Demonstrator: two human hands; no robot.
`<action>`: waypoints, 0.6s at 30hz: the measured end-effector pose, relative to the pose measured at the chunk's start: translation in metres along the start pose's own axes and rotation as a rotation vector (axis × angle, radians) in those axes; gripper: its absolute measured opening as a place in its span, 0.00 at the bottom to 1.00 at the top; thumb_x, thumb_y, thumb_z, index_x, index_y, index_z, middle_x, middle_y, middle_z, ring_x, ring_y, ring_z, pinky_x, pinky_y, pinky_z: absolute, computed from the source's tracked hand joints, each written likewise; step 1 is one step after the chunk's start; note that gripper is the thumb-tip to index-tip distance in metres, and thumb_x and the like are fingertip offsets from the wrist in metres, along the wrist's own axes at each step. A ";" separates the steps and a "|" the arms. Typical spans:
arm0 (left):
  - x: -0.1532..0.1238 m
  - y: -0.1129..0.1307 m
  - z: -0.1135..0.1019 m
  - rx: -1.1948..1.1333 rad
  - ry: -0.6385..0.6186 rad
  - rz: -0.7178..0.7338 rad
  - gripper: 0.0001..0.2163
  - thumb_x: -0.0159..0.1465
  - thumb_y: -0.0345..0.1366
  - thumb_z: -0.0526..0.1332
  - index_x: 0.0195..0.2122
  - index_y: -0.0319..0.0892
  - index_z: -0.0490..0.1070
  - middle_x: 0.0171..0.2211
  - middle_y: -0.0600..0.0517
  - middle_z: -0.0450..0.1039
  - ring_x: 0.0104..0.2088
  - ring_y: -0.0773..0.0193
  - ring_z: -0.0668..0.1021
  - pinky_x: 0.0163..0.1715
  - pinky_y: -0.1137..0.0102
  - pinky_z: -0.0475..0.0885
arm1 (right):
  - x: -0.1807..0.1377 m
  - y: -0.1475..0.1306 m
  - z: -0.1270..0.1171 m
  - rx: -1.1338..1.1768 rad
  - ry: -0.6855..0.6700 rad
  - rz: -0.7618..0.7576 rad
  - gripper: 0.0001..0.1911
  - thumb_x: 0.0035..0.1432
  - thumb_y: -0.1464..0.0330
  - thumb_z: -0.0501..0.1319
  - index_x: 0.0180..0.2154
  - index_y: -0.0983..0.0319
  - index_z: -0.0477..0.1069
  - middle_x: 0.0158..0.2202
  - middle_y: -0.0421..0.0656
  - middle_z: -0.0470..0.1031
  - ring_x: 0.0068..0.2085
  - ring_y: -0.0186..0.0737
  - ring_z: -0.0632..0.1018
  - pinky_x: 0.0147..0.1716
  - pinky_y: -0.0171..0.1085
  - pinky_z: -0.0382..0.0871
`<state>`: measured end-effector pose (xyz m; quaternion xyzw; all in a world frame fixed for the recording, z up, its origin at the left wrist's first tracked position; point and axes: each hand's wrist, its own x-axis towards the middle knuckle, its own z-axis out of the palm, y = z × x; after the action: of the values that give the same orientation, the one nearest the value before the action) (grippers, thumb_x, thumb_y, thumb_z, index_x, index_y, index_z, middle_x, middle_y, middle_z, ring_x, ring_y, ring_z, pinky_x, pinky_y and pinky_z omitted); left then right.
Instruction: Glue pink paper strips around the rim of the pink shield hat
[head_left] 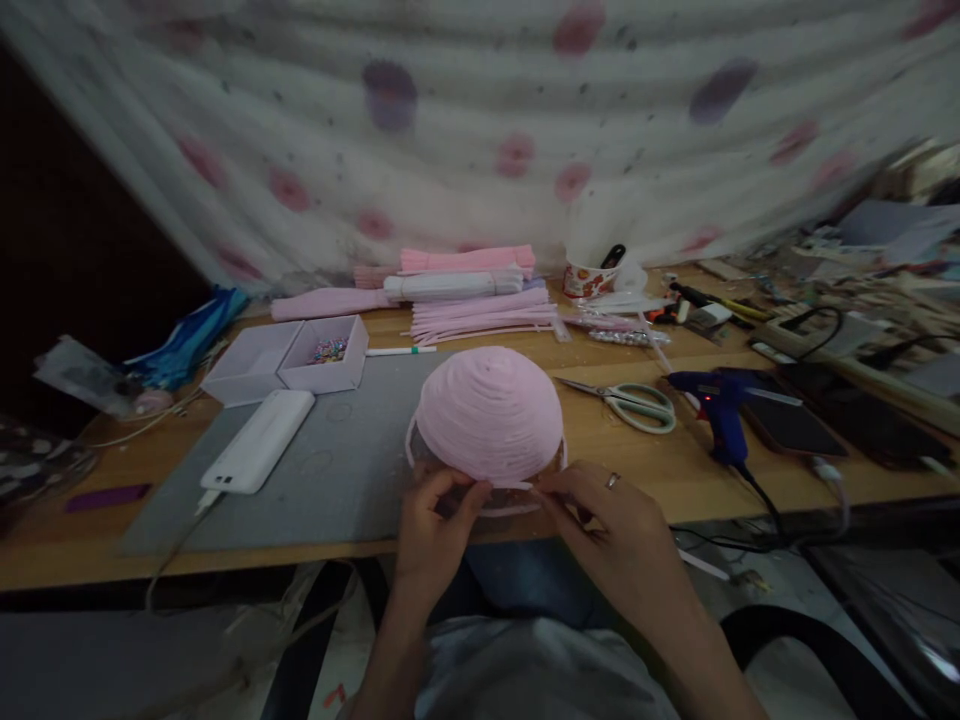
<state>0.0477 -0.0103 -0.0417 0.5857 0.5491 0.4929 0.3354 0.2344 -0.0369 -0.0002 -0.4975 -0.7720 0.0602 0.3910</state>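
Note:
A pink dome (491, 410), wound in rings of fuzzy pipe cleaner, sits at the table's front edge. At its front lower rim, a loose pink pipe cleaner (514, 486) runs between both hands. My left hand (439, 525) is closed in a pinch, thumb and finger against the rim where the strip meets it. My right hand (611, 530), with a ring on one finger, pinches the strip just right of that spot. Another pale pink loop curves around the dome's base and below the hands. The fingers partly hide the rim.
Scissors (637, 405) and a blue glue gun (716, 405) with a red light lie right, beside dark phones (787, 412). Left are a white phone (259, 440) on a grey mat (345, 470) and a bead box (324, 355). Pipe cleaner bundles (480, 315) lie behind.

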 end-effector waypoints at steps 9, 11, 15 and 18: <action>-0.005 0.004 -0.001 0.039 0.058 0.173 0.08 0.60 0.38 0.65 0.24 0.45 0.74 0.25 0.54 0.73 0.32 0.61 0.73 0.36 0.68 0.64 | 0.000 -0.001 -0.004 0.023 -0.001 0.003 0.08 0.63 0.73 0.57 0.34 0.61 0.74 0.29 0.41 0.78 0.28 0.37 0.77 0.25 0.33 0.65; -0.006 0.006 -0.001 0.039 0.081 0.213 0.08 0.60 0.37 0.65 0.24 0.46 0.73 0.25 0.55 0.73 0.33 0.61 0.72 0.37 0.68 0.63 | 0.001 -0.001 -0.006 0.032 -0.010 0.009 0.07 0.63 0.73 0.58 0.34 0.61 0.74 0.28 0.41 0.77 0.28 0.36 0.76 0.25 0.33 0.65; -0.006 0.010 0.002 0.014 0.111 0.258 0.07 0.60 0.36 0.65 0.24 0.47 0.74 0.23 0.56 0.74 0.33 0.61 0.70 0.37 0.68 0.62 | 0.005 0.001 -0.007 0.050 -0.014 0.028 0.07 0.63 0.72 0.58 0.34 0.61 0.74 0.26 0.40 0.75 0.26 0.35 0.74 0.24 0.32 0.63; -0.003 0.014 0.005 -0.028 0.140 0.212 0.07 0.58 0.37 0.66 0.24 0.47 0.74 0.24 0.55 0.73 0.32 0.61 0.70 0.37 0.67 0.62 | 0.008 0.002 -0.006 0.074 -0.008 0.075 0.05 0.63 0.70 0.60 0.34 0.61 0.74 0.25 0.39 0.74 0.25 0.35 0.73 0.24 0.32 0.62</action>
<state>0.0573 -0.0149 -0.0310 0.5997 0.4992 0.5731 0.2505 0.2384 -0.0313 0.0077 -0.5111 -0.7517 0.1056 0.4033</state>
